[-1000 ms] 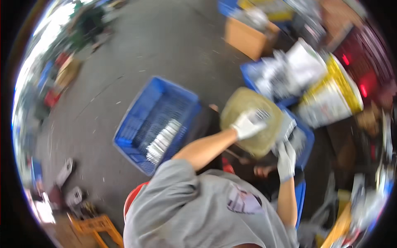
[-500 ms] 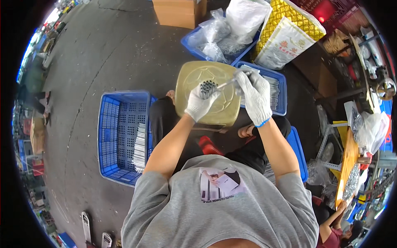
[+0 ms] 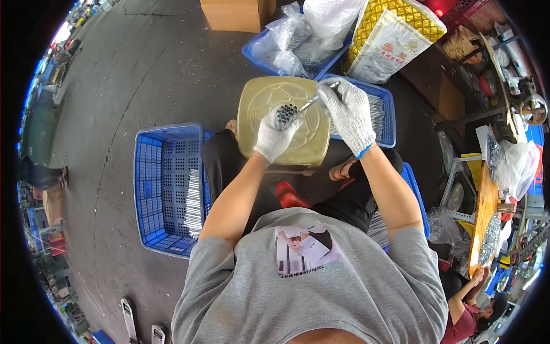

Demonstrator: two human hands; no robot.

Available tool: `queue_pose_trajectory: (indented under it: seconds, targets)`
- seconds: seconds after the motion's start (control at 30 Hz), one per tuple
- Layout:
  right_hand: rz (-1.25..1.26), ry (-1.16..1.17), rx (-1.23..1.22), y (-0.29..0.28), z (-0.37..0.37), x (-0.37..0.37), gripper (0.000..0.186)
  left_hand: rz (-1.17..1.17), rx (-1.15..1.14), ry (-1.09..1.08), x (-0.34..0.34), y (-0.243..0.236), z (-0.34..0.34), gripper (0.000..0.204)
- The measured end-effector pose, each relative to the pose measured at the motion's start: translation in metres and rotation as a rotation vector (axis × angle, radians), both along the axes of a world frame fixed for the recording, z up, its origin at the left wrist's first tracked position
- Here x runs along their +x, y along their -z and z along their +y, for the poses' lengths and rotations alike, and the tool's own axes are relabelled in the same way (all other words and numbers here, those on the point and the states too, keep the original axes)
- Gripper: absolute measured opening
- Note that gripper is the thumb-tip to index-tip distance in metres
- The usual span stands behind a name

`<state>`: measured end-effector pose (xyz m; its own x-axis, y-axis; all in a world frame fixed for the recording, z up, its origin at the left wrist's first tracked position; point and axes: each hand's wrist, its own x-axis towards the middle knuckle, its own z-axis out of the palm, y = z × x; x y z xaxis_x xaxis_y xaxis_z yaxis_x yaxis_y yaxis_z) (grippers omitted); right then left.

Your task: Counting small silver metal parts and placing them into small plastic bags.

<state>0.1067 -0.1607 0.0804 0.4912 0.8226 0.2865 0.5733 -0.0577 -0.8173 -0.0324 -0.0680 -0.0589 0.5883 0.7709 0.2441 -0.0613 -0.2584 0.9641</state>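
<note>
My left hand [image 3: 272, 139], in a white knit glove, is closed around a bundle of thin metal tubes [image 3: 286, 113]. Their round ends face up toward me. In my right hand [image 3: 350, 114], gloved the same way with a blue cuff, is a slim pointed metal tool [image 3: 310, 103] with a dark end; its exact kind is unclear. The tool's tip reaches the right edge of the bundle's ends. Both hands are over a square yellowish stool top [image 3: 258, 97] between my knees. How far the tubes extend below my left hand is hidden.
To my left stands a blue basket [image 3: 150, 189] with a row of rods [image 3: 195, 206]. Another blue basket [image 3: 393, 123] holding rods is beyond my right hand. Farther off are a bin of plastic bags [image 3: 292, 34], a printed sack [image 3: 387, 51] and a cardboard box [image 3: 235, 14].
My right hand has shifted and turned slightly, so the tool's dark upper end shows more plainly. The left hand keeps its hold on the tubes. The whole view has moved a little.
</note>
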Motion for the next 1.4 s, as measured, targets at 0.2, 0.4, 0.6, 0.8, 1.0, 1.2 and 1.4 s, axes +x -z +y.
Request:
queue_pose_trajectory:
  seconds: [0.2,0.4,0.6,0.8,1.0,1.2,1.4]
  targets:
    - [-0.381,-0.188,0.170,-0.001,0.001,-0.003,0.011,-0.073,-0.287,0.027,0.000,-0.013,-0.011,0.030]
    - [-0.251,-0.099,0.120,-0.011,-0.003,-0.010,0.011,-0.151,-0.372,0.036,0.000,-0.016,-0.012,0.028]
    - [-0.165,-0.018,0.143,0.005,0.000,0.000,0.014,-0.062,-0.224,0.034,0.002,-0.013,-0.007,0.029]
    - [0.088,0.025,-0.013,0.008,-0.002,0.000,0.014,0.169,0.003,0.003,-0.001,-0.017,-0.003,0.030]
    - [-0.242,-0.076,0.068,-0.008,0.001,-0.015,0.014,0.010,-0.146,0.017,0.002,-0.015,-0.009,0.030]
    - [-0.408,-0.121,0.066,-0.005,0.004,-0.011,0.016,-0.079,-0.252,0.024,0.004,-0.013,-0.011,0.031]
    - [-0.390,-0.095,0.049,-0.005,-0.001,-0.010,0.019,-0.060,-0.235,0.021,0.004,-0.016,-0.014,0.032]
